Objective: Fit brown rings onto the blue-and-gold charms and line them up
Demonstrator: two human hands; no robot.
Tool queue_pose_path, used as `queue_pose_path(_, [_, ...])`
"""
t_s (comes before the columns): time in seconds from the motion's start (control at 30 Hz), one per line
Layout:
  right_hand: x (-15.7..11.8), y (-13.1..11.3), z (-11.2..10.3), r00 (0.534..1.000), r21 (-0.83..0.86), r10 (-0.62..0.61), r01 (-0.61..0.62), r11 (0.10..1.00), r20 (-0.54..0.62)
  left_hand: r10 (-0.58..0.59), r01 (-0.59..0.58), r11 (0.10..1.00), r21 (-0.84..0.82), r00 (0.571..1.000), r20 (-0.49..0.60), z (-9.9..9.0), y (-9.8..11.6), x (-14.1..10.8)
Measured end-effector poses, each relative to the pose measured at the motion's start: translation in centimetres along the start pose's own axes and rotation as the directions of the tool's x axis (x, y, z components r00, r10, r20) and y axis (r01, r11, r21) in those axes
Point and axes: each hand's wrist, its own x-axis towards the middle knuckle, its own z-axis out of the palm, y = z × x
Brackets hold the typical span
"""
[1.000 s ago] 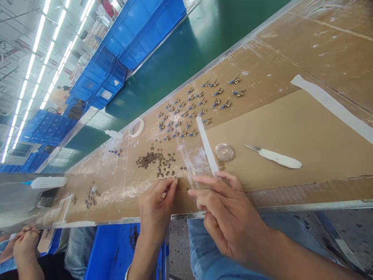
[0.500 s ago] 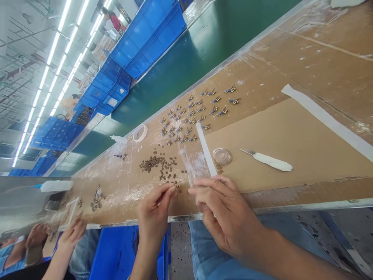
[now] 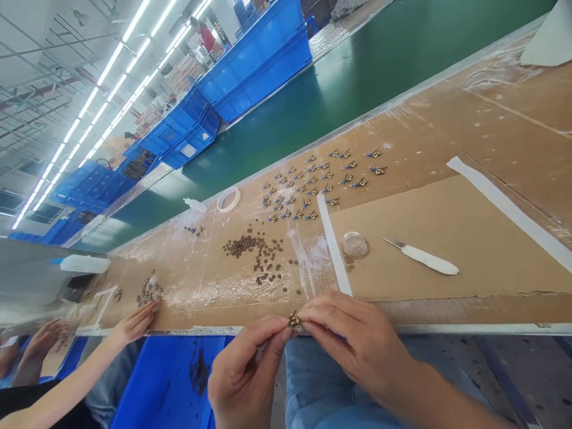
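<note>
My left hand (image 3: 252,363) pinches a tiny painted figurine (image 3: 294,322) at the table's front edge; gold, green and reddish spots show on it. The fingers of my right hand (image 3: 346,328) are pinched together against the figurine's other side. Whether a smaller piece sits between those fingertips is hidden. Just beyond the hands lie small brown round pieces (image 3: 243,245), some piled and some scattered. Farther back, several small blue-and-gold figurines (image 3: 308,185) lie spread on the table.
A white-handled knife (image 3: 429,259) and a small clear round dish (image 3: 355,244) rest on cardboard (image 3: 415,226) at right. A tape roll (image 3: 228,200) and white bottle (image 3: 195,205) stand farther back. At left, a co-worker's hand (image 3: 138,322) touches a small pile. Blue crates (image 3: 259,59) line the green belt (image 3: 357,77).
My hands have come together at the table edge, now both on the figurine. The left hand moved right, away from the brown pieces. The co-worker's hand reached forward to the pile.
</note>
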Motion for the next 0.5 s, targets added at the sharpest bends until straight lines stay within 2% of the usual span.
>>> queue_pose_path(0.17, [-0.3,-0.1,-0.6,0.999,0.027,-0.012,0.011,1.0,0.041,0.195,-0.203,0.971,0.128,0.978,0.074,-0.6,0.4,-0.1])
queue_pose_path(0.27, [-0.1,-0.3,-1.1,0.998,0.032,-0.055,0.054,0.998,0.032,0.263,-0.282,0.945,0.163,0.956,0.129,-0.8,0.9,-0.3])
queue_pose_path(0.43, [0.1,-0.4,-1.7,0.993,0.038,-0.102,0.099,0.994,0.061,0.272,-0.274,0.947,0.166,0.962,0.035,-0.5,1.4,-1.0])
queue_pose_path(0.5, [0.0,-0.4,-1.7,0.992,0.035,-0.114,0.112,0.993,0.052,0.264,-0.268,0.951,0.152,0.963,0.048,-0.5,1.4,-1.0])
